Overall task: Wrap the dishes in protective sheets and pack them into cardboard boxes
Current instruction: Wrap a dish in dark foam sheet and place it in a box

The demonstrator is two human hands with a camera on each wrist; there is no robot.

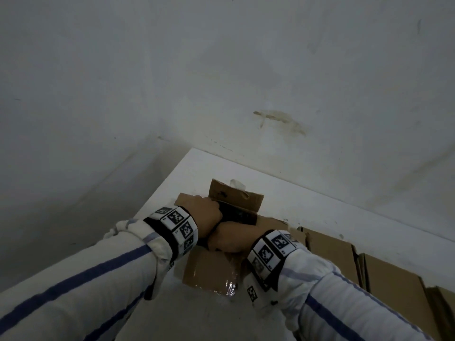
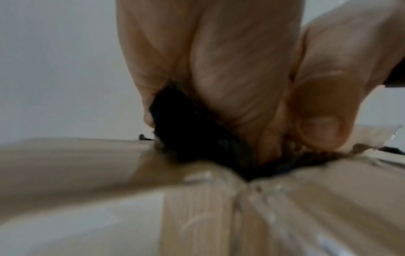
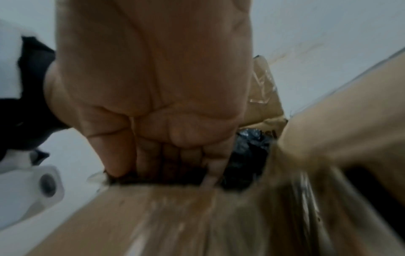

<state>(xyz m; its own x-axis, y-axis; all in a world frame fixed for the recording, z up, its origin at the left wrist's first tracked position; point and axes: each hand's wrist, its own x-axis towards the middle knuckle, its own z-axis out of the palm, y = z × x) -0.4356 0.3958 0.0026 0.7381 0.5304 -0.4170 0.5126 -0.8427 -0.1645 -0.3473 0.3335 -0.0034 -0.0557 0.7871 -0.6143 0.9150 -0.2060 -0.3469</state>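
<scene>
A brown cardboard box with taped sides stands on the white table, its flaps raised. Both hands meet over its opening, wrists crossing. My left hand reaches into the opening, and its fingers curl round a dark crinkled wrapped bundle that sits partly inside. My right hand hooks its fingers over the box's near wall and down inside, beside the dark bundle. Its fingertips are hidden in the box. Both wrist views are blurred.
Several flattened cardboard boxes lie stacked on the table to the right. A white scrap sticks up behind the far flap. The wall runs close behind the table, and the table's left edge drops off beside the box.
</scene>
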